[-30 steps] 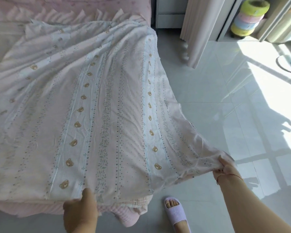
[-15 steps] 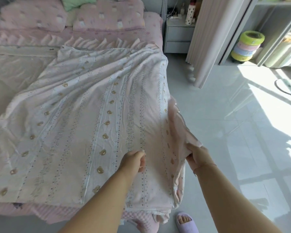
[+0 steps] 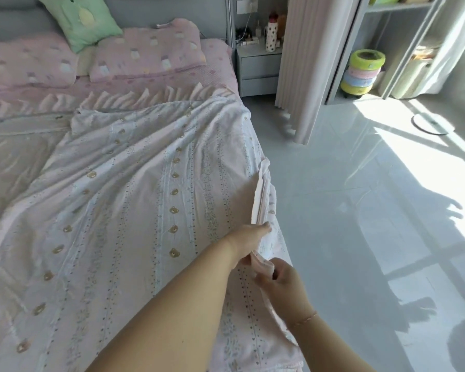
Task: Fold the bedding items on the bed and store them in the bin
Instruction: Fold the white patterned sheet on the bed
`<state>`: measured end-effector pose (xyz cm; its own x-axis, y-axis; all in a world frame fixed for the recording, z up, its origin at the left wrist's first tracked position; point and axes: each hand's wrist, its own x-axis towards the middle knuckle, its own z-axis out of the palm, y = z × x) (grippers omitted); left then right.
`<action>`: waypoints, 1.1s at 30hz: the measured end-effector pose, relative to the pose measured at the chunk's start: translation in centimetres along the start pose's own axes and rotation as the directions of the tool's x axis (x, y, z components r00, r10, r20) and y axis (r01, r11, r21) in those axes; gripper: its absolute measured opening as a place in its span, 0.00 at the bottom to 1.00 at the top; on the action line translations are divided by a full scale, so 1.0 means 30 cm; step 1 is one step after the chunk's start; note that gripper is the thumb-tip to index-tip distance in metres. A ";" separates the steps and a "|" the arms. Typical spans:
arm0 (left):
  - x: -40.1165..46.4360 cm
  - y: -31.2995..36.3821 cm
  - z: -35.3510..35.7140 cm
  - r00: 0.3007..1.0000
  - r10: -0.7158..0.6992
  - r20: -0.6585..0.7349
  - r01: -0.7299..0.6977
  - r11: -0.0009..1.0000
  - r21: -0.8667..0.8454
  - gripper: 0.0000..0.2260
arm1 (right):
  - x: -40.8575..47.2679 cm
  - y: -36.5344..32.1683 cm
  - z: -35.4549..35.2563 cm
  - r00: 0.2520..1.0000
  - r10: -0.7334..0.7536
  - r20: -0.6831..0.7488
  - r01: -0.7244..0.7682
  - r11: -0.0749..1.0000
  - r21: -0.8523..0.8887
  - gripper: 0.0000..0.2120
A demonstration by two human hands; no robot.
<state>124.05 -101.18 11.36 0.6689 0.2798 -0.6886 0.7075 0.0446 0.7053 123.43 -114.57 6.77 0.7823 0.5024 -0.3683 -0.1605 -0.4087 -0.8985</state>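
Note:
A pale pink sheet (image 3: 134, 200) printed with rows of small bears lies spread over the bed (image 3: 215, 65). Its right edge is gathered into a raised ridge (image 3: 262, 194) along the bed's right side. My left hand (image 3: 249, 238) reaches across and lies on the sheet at the near end of that ridge, fingers stretched forward against the cloth. My right hand (image 3: 281, 280) pinches the bunched corner of the sheet just below the left hand. No bin is in view.
Two pink pillows (image 3: 145, 49) and a green cushion (image 3: 82, 18) lie at the headboard. A grey nightstand (image 3: 258, 65) and a curtain (image 3: 304, 63) stand right of the bed. A stack of coloured round boxes (image 3: 361, 72) sits by the shelf. Tiled floor (image 3: 360, 210) spreads right.
Both hands have come together at the bed's right edge. The right hand brought the sheet's corner in from over the floor; the left hand let go of the near hem and reached across.

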 end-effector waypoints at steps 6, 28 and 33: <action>0.098 0.049 -0.079 0.978 -0.186 0.099 0.160 0.962 0.223 0.28 | 0.042 -0.024 0.056 0.997 -0.041 0.064 0.040 0.999 0.014 0.20; -0.024 -0.174 -0.870 0.986 0.160 0.047 -0.162 0.986 0.046 0.26 | -0.185 -0.397 0.801 0.993 -0.116 0.017 0.115 0.991 0.062 0.15; -0.093 -0.247 -1.062 0.969 0.244 -0.030 -0.246 0.967 -0.070 0.31 | -0.221 -0.446 0.993 0.993 -0.115 -0.021 0.116 0.992 0.056 0.13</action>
<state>109.67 -71.72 13.40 0.8140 0.3113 -0.4903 0.5037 0.0419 0.8628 102.46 -89.72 14.10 0.8079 0.5302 -0.2572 -0.1019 -0.3042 -0.9471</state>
